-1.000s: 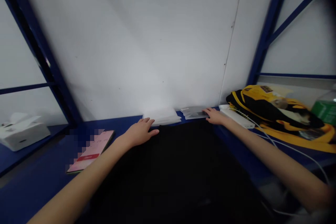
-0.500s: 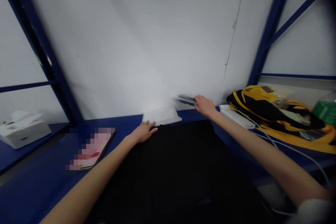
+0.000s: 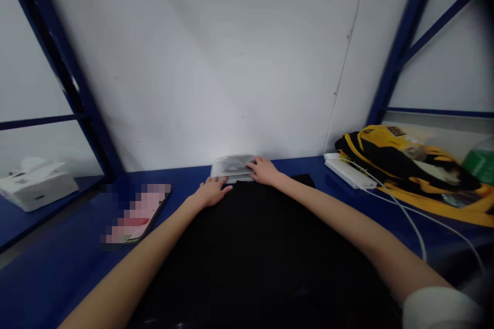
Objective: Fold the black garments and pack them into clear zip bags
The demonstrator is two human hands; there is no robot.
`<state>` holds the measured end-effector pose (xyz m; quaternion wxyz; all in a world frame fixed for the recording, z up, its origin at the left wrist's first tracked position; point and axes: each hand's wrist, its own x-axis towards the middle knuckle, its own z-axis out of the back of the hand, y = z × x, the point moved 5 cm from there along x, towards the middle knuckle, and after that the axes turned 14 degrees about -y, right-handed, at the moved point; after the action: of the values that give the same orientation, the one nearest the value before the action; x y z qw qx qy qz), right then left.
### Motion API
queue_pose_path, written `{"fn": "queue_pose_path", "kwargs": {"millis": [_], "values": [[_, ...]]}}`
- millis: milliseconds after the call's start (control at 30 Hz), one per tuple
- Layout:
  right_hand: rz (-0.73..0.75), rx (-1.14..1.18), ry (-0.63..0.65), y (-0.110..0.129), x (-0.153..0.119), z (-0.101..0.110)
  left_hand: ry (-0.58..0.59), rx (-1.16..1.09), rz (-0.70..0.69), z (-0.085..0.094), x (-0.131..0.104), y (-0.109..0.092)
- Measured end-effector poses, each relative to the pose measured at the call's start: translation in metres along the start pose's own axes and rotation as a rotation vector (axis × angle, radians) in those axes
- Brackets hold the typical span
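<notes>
Here, right hand (image 3: 264,170) on packet (image 3: 232,165), black cloth (image 3: 262,252)

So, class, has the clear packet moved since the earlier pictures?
Yes: the clear packet has moved left, farther from the wall seam, with the right hand touching it.

The clear packet (image 3: 233,165) mid-frame is partly covered by the right hand (image 3: 266,170), and its contents are too hazy to make out. That hand's thumb is hard to see too. The black cloth (image 3: 262,257) runs off the bottom edge, as does the pale sleeve (image 3: 440,308) lower right. The pink-screened phone (image 3: 139,213) at left is pixelated (good luck reading it). The tissue box (image 3: 42,185) gets clipped at far left, the blurry green bottle (image 3: 478,164) at far right, and the bag's patch (image 3: 395,131) has print too tiny to read.
</notes>
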<state>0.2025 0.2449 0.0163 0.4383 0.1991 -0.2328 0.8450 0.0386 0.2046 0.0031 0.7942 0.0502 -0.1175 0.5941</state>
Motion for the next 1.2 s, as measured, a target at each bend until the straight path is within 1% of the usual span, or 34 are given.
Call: {"fn": "queue_pose_path", "kwargs": {"millis": [100, 167, 333, 433, 567, 633, 700, 767, 867, 1000, 1100, 1200], "values": [[-0.185, 0.055, 0.068, -0.024, -0.010, -0.007, -0.004, 0.000, 0.002, 0.001, 0.000, 0.000], [-0.224, 0.080, 0.074, -0.033, -0.016, -0.006, -0.014, 0.001, 0.003, 0.002, -0.001, -0.001], [-0.215, 0.089, -0.008, -0.038, -0.025, 0.005, -0.067, 0.004, -0.012, 0.006, -0.003, -0.002], [-0.205, 0.095, -0.052, -0.037, -0.026, 0.014, -0.122, 0.018, -0.010, 0.013, -0.003, -0.002], [-0.163, 0.135, -0.095, -0.034, -0.027, 0.023, -0.231, 0.071, 0.047, 0.026, -0.004, -0.001], [-0.106, 0.183, -0.145, -0.030, -0.028, 0.027, -0.328, 0.083, 0.040, 0.033, -0.004, -0.004], [-0.066, 0.215, -0.216, -0.026, -0.029, 0.030, -0.441, 0.059, -0.014, 0.039, -0.005, -0.009], [-0.062, 0.220, -0.281, -0.023, -0.029, 0.033, -0.522, 0.012, -0.089, 0.043, -0.007, -0.016], [-0.040, 0.232, -0.332, -0.018, -0.029, 0.037, -0.571, -0.026, -0.189, 0.046, -0.009, -0.025], [0.019, 0.227, -0.323, -0.006, -0.029, 0.039, -0.634, -0.010, -0.320, 0.052, -0.013, -0.035], [0.062, 0.254, -0.330, 0.003, -0.029, 0.042, -0.642, 0.039, -0.435, 0.054, -0.015, -0.042], [0.086, 0.296, -0.341, 0.011, -0.029, 0.046, -0.647, 0.082, -0.513, 0.054, -0.016, -0.047]]}}
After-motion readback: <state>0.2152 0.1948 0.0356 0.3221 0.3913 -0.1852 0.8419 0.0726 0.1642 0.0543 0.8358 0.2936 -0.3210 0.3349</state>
